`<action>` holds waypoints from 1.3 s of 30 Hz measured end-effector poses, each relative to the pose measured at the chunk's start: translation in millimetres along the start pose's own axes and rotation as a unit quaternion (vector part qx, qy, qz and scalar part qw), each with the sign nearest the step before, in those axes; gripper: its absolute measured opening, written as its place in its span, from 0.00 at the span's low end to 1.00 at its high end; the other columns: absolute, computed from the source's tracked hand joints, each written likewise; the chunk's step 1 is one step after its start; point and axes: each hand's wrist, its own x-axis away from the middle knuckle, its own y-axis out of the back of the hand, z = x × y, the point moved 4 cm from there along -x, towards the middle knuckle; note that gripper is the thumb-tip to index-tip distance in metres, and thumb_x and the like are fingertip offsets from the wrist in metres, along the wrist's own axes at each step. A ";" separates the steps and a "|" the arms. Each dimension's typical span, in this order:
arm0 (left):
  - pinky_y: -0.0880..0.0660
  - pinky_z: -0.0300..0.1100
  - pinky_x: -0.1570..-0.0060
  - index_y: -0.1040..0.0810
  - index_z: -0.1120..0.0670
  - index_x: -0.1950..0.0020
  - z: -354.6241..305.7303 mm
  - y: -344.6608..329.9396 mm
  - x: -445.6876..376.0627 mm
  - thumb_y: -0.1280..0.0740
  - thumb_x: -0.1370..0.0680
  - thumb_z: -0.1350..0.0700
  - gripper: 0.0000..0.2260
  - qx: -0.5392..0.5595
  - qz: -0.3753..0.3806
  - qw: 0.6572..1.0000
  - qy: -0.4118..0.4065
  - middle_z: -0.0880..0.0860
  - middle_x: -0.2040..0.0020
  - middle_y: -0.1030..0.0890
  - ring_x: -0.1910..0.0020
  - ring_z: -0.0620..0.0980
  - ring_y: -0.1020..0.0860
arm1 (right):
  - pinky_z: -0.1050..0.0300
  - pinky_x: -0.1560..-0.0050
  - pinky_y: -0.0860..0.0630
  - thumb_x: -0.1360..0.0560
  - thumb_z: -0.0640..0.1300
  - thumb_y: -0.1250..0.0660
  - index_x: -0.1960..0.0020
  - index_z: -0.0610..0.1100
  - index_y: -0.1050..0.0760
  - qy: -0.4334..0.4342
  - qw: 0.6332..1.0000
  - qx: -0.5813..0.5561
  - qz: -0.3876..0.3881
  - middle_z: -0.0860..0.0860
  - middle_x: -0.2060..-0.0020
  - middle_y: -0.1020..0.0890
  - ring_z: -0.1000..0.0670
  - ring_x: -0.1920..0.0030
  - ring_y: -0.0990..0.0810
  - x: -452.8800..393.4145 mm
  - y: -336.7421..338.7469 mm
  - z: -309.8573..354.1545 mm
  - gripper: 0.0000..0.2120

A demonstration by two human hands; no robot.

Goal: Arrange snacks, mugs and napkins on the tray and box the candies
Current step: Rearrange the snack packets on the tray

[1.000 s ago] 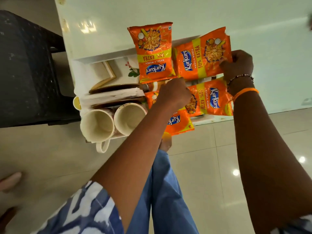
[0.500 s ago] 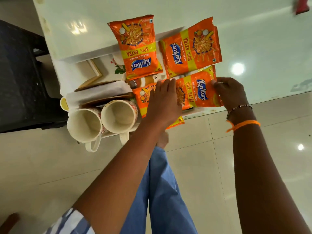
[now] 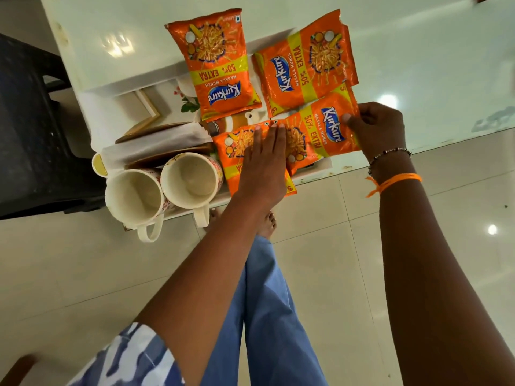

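Note:
Several orange Kurkure snack packets lie on a white tray (image 3: 106,118) at the table's near edge. My left hand (image 3: 263,162) rests flat, fingers together, on the near-left packet (image 3: 232,151). My right hand (image 3: 376,129) pinches the right edge of the near-right packet (image 3: 320,132). Two more packets lie behind: the far-left packet (image 3: 217,62) and the far-right packet (image 3: 303,65). Two cream mugs, the left mug (image 3: 133,196) and the right mug (image 3: 189,179), stand at the tray's near-left corner. Folded white napkins (image 3: 153,146) lie behind the mugs.
The tray sits on a glossy white table (image 3: 418,51) whose near edge runs just below the packets. A black chair (image 3: 30,129) stands to the left. A small brown item (image 3: 228,123) shows between the packets. My blue trouser leg and bare foot are on the tiled floor below.
My left hand went from a fist to flat on the near-left packet. My right hand left the far-right packet and came down to the near-right packet's edge.

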 end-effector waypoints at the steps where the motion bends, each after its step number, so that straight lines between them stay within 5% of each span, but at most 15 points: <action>1: 0.52 0.54 0.26 0.59 0.56 0.25 0.2 1.0 0.7 0.37 0.23 0.60 0.36 0.009 -0.007 1.000 -0.005 0.54 0.22 0.55 0.24 0.58 0.59 | 0.52 0.43 0.23 0.26 0.46 0.34 0.42 0.38 0.24 -0.003 1.000 -0.005 -0.010 0.41 0.44 0.19 0.46 0.45 0.20 1.0 -0.3 -1.6 0.16; 4: 0.50 0.48 0.26 0.50 0.58 0.25 -2.7 7.4 13.1 0.37 0.24 0.61 0.32 0.086 -0.075 0.993 -0.030 0.55 0.23 0.47 0.23 0.57 0.53 | 0.65 0.51 0.26 0.24 0.45 0.38 0.42 0.39 0.26 -0.020 0.992 -0.055 -0.108 0.46 0.47 0.20 0.54 0.48 0.24 14.7 3.0 -12.1 0.14; 8: 0.37 0.36 0.40 0.28 0.56 0.37 -2.5 11.5 54.9 0.35 0.27 0.64 0.18 0.227 -0.183 0.955 -0.049 0.55 0.37 0.27 0.37 0.52 0.31 | 0.49 0.45 0.26 0.24 0.38 0.41 0.49 0.42 0.27 -0.106 0.954 -0.182 -0.214 0.47 0.53 0.24 0.44 0.50 0.23 45.5 -3.5 -44.8 0.06; 12: 0.27 0.35 0.51 0.22 0.57 0.51 20.7 -20.4 95.2 0.38 0.25 0.67 0.09 0.435 -0.112 0.890 0.078 0.53 0.50 0.20 0.53 0.46 0.22 | 0.61 0.62 0.28 0.24 0.34 0.43 0.45 0.39 0.27 -0.150 0.946 -0.232 -0.169 0.49 0.61 0.26 0.53 0.66 0.28 72.6 -36.9 -61.1 0.10; 14: 0.26 0.32 0.57 0.22 0.59 0.54 43.2 -42.6 113.8 0.41 0.24 0.68 0.09 0.556 -0.063 0.810 0.179 0.52 0.59 0.20 0.60 0.46 0.23 | 0.65 0.64 0.28 0.23 0.34 0.43 0.41 0.38 0.28 -0.155 0.944 -0.257 -0.134 0.51 0.60 0.27 0.55 0.66 0.28 80.6 -54.6 -61.8 0.13; 16: 0.24 0.31 0.62 0.23 0.59 0.56 70.6 -60.1 131.6 0.44 0.22 0.68 0.11 0.669 -0.053 0.690 0.271 0.53 0.63 0.23 0.64 0.46 0.22 | 0.64 0.60 0.25 0.23 0.34 0.43 0.39 0.39 0.28 -0.174 0.929 -0.307 -0.109 0.49 0.57 0.27 0.55 0.62 0.26 82.8 -66.7 -59.4 0.13; 19: 0.25 0.38 0.57 0.28 0.54 0.56 119.2 -69.1 151.2 0.46 0.21 0.64 0.10 0.764 -0.142 0.517 0.359 0.54 0.61 0.25 0.62 0.49 0.23 | 0.64 0.60 0.24 0.23 0.32 0.42 0.44 0.42 0.29 -0.198 0.900 -0.369 -0.121 0.51 0.59 0.27 0.53 0.61 0.24 78.9 -77.2 -56.0 0.11; 22: 0.26 0.39 0.55 0.29 0.53 0.54 164.5 -60.8 156.2 0.45 0.20 0.61 0.07 0.790 -0.245 0.429 0.364 0.53 0.56 0.25 0.58 0.49 0.24 | 0.63 0.64 0.24 0.24 0.32 0.40 0.48 0.43 0.33 -0.208 0.886 -0.385 -0.153 0.51 0.60 0.27 0.50 0.57 0.24 71.6 -80.8 -55.2 0.09; 24: 0.25 0.38 0.57 0.28 0.53 0.47 189.6 -49.4 152.8 0.44 0.20 0.60 0.07 0.787 -0.279 0.439 0.333 0.50 0.54 0.24 0.57 0.47 0.23 | 0.62 0.64 0.24 0.24 0.31 0.40 0.46 0.43 0.32 -0.214 0.886 -0.379 -0.161 0.49 0.56 0.25 0.47 0.51 0.23 66.3 -82.5 -56.3 0.10; 27: 0.25 0.37 0.57 0.30 0.57 0.35 213.8 -36.7 146.1 0.42 0.21 0.63 0.15 0.740 -0.263 0.530 0.320 0.51 0.52 0.23 0.56 0.46 0.23 | 0.55 0.58 0.21 0.24 0.29 0.42 0.39 0.40 0.29 -0.217 0.896 -0.361 -0.140 0.43 0.48 0.25 0.44 0.47 0.24 61.9 -85.6 -55.4 0.16; 31: 0.23 0.33 0.64 0.25 0.62 0.45 224.0 -24.0 145.3 0.33 0.27 0.67 0.11 0.628 -0.284 0.644 0.332 0.51 0.58 0.26 0.55 0.51 0.25 | 0.48 0.48 0.21 0.24 0.28 0.43 0.40 0.41 0.28 -0.235 0.898 -0.345 -0.137 0.42 0.48 0.25 0.43 0.47 0.25 61.3 -85.8 -55.6 0.16; 35: 0.22 0.32 0.66 0.25 0.59 0.53 220.1 -17.6 146.3 0.32 0.29 0.69 0.08 0.616 -0.306 0.646 0.331 0.50 0.63 0.26 0.61 0.46 0.24 | 0.54 0.56 0.20 0.25 0.27 0.42 0.39 0.41 0.28 -0.246 0.887 -0.364 -0.143 0.42 0.48 0.26 0.44 0.47 0.25 61.4 -82.3 -53.4 0.18; 39: 0.22 0.31 0.66 0.24 0.61 0.51 220.1 -14.7 144.7 0.32 0.29 0.69 0.09 0.599 -0.311 0.658 0.334 0.49 0.62 0.25 0.62 0.46 0.24 | 0.49 0.46 0.23 0.26 0.26 0.42 0.37 0.37 0.28 -0.243 0.891 -0.356 -0.142 0.42 0.48 0.26 0.43 0.48 0.25 60.2 -78.5 -51.7 0.19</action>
